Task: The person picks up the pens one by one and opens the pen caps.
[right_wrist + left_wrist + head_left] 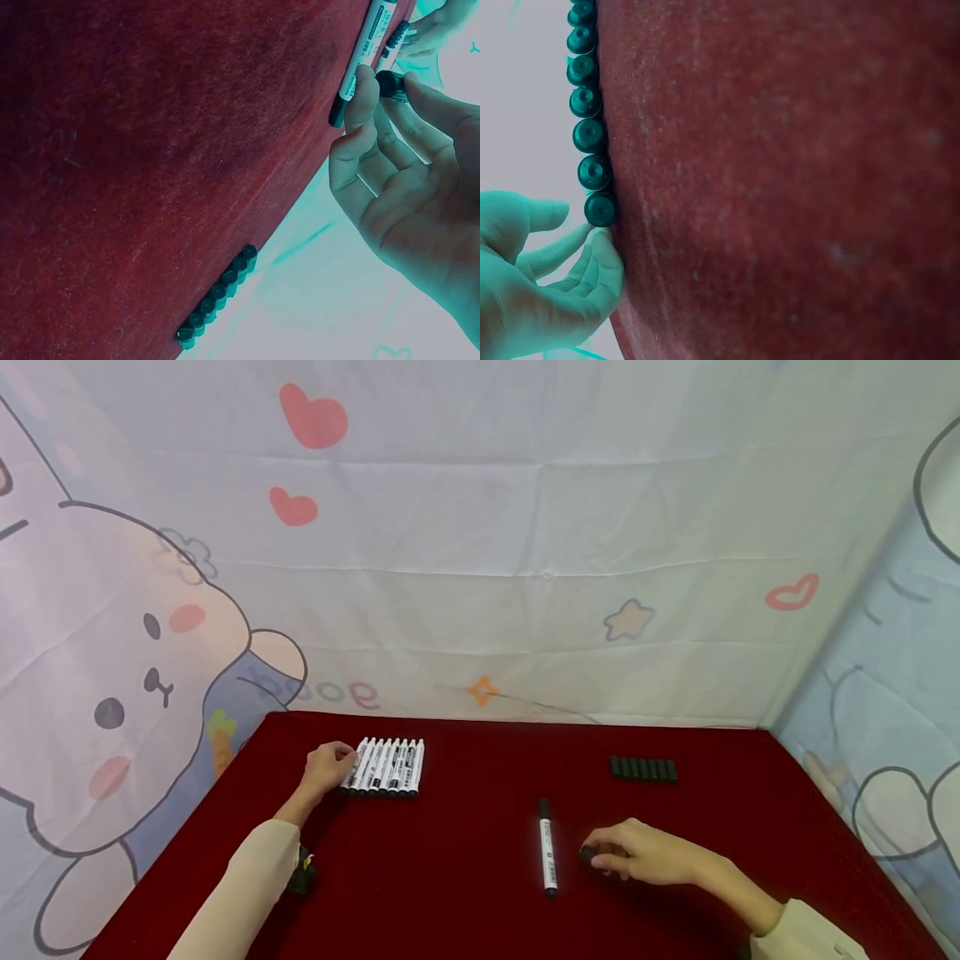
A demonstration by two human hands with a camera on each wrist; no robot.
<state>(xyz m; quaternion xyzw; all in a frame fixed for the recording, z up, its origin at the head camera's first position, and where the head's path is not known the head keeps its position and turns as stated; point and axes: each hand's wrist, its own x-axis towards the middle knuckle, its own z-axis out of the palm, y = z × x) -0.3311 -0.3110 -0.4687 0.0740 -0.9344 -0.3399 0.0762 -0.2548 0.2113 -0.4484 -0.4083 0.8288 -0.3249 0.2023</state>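
Note:
Several white markers (386,767) with black ends lie side by side in a row at the left of the table. At the row's left edge, my left hand (330,767) touches the outermost marker with its fingertips. In the left wrist view the markers' round black ends (590,135) line up above the loosely bent fingers (604,259). My right hand (637,853) pinches a small black marker cap (388,84) between thumb and forefinger. Just left of that hand lies a single white marker (548,856), black at both ends, apart from the fingers.
A row of several black caps (642,769) lies at the back right of the table. Dark red cloth (465,843) covers the tabletop. A printed fabric sheet (525,527) hangs behind it. A small dark object (303,872) sits beside the left sleeve.

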